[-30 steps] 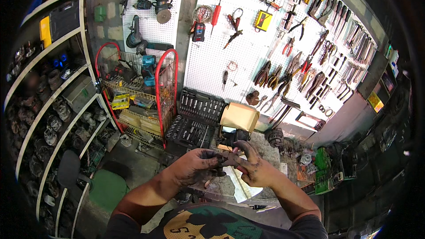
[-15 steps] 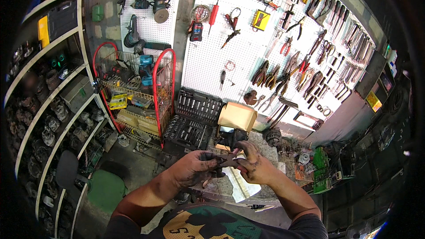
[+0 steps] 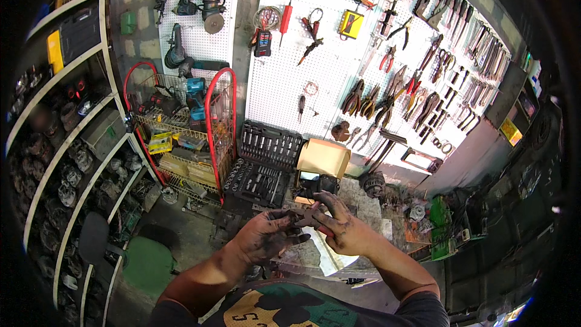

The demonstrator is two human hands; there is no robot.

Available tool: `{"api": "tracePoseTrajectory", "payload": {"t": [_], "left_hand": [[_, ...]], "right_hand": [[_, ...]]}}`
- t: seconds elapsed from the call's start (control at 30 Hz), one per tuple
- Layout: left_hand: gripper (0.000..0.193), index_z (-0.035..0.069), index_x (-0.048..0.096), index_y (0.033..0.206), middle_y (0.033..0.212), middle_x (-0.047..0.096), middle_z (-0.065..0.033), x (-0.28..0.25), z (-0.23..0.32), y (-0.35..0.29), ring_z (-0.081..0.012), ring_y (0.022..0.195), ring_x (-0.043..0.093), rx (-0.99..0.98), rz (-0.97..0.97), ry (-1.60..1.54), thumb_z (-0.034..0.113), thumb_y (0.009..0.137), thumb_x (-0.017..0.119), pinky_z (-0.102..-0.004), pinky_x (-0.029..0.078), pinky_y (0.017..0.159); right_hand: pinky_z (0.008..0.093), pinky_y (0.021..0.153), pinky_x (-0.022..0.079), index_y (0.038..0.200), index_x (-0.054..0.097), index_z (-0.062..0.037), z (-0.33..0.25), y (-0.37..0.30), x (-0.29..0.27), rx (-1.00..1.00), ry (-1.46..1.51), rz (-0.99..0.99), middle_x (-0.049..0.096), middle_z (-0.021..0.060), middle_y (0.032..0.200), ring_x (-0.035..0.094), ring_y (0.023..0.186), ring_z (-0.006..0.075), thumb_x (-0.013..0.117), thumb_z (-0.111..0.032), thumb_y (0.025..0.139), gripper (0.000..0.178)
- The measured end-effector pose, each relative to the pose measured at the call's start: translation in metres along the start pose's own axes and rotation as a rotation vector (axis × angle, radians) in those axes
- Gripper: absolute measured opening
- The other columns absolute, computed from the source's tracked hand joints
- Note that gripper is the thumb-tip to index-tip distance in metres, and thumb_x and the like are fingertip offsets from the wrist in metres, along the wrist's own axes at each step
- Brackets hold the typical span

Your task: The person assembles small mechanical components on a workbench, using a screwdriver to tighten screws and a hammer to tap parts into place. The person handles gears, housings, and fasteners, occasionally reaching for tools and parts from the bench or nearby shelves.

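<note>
Both hands are together over the workbench (image 3: 290,261), and their fingers are blackened with grime. Between them is a small, flat, dark metal part (image 3: 304,218); its exact kind I cannot make out. My left hand (image 3: 265,235) pinches its left end between thumb and fingers. On the other side my right hand (image 3: 344,229) has its thumb and bent fingers against the right end, with the upper fingers raised above it. Under the hands lies a white sheet (image 3: 327,255). Just beyond them stands an open cardboard box (image 3: 324,160) with a dark item inside.
An open socket set (image 3: 266,157) lies at the back left of the bench, beside a red-handled wire cart (image 3: 209,133). Pliers and wrenches hang on the white pegboard (image 3: 339,85). Shelves (image 3: 60,163) of greasy parts and a green chair (image 3: 147,260) are at left. An alternator (image 3: 372,184) sits right of the box.
My right hand's fingers have lifted and straightened somewhat over the part. My left hand's lower fingers have opened out slightly. The part stays between both hands.
</note>
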State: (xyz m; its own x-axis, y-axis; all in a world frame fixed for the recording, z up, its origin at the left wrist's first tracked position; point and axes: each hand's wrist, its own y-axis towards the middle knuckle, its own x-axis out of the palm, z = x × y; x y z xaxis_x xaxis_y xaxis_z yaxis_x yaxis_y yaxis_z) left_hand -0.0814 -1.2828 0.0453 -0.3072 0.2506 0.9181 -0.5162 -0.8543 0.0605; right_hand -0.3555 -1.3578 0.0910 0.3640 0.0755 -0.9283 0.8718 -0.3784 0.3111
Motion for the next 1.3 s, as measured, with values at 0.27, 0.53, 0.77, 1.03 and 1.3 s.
{"api": "tracePoseTrajectory", "payload": {"t": [0.27, 0.53, 0.77, 1.03, 1.3], "left_hand": [[0.043, -0.001, 0.062, 0.149, 0.146, 0.07, -0.0125, -0.007, -0.004, 0.004, -0.027, 0.132, 0.068, 0.007, -0.139, -0.037, 0.017, 0.11, 0.069, -0.0589, 0.042, 0.127], [0.056, -0.005, 0.056, 0.152, 0.141, 0.07, -0.0216, -0.012, -0.01, 0.0, -0.038, 0.125, 0.07, 0.049, 0.016, 0.042, 0.024, 0.107, 0.074, -0.0594, 0.058, 0.099], [0.056, -0.005, 0.056, 0.152, 0.141, 0.07, -0.0216, -0.019, -0.009, 0.003, -0.0373, 0.126, 0.07, 0.049, 0.011, 0.049, 0.027, 0.108, 0.072, -0.0575, 0.058, 0.103], [0.051, -0.006, 0.057, 0.15, 0.143, 0.07, -0.0206, -0.019, -0.006, 0.004, -0.0354, 0.128, 0.07, 0.048, 0.0, 0.061, 0.024, 0.111, 0.068, -0.0576, 0.052, 0.114], [0.042, -0.003, 0.06, 0.148, 0.141, 0.072, -0.0155, -0.026, -0.004, 0.003, -0.0316, 0.128, 0.07, 0.007, 0.01, -0.01, 0.019, 0.112, 0.066, -0.0567, 0.048, 0.122]], "right_hand": [[0.0598, 0.119, 0.047, 0.145, 0.062, 0.0, 0.006, -0.001, 0.0, -0.031, 0.012, 0.034, 0.044, 0.0329, 0.156, 0.048, 0.147, 0.0563, 0.077, 0.0, 0.091, 0.056], [0.0563, 0.111, 0.054, 0.119, 0.071, 0.0029, 0.01, 0.005, 0.002, -0.064, 0.028, 0.035, 0.053, 0.0306, 0.145, 0.055, 0.14, 0.0528, 0.079, 0.001, 0.089, 0.032], [0.054, 0.106, 0.057, 0.108, 0.072, 0.0044, 0.01, 0.01, 0.002, -0.07, 0.052, 0.061, 0.055, 0.03, 0.142, 0.061, 0.133, 0.0498, 0.08, 0.001, 0.09, 0.021], [0.0556, 0.105, 0.057, 0.103, 0.073, 0.0037, 0.014, 0.011, 0.004, -0.046, 0.054, 0.046, 0.058, 0.0316, 0.142, 0.063, 0.131, 0.0498, 0.084, -0.008, 0.093, 0.019], [0.0559, 0.105, 0.057, 0.101, 0.07, 0.0031, 0.02, 0.01, 0.012, -0.079, -0.043, 0.066, 0.057, 0.0291, 0.141, 0.061, 0.131, 0.0496, 0.083, -0.007, 0.092, 0.019]]}}
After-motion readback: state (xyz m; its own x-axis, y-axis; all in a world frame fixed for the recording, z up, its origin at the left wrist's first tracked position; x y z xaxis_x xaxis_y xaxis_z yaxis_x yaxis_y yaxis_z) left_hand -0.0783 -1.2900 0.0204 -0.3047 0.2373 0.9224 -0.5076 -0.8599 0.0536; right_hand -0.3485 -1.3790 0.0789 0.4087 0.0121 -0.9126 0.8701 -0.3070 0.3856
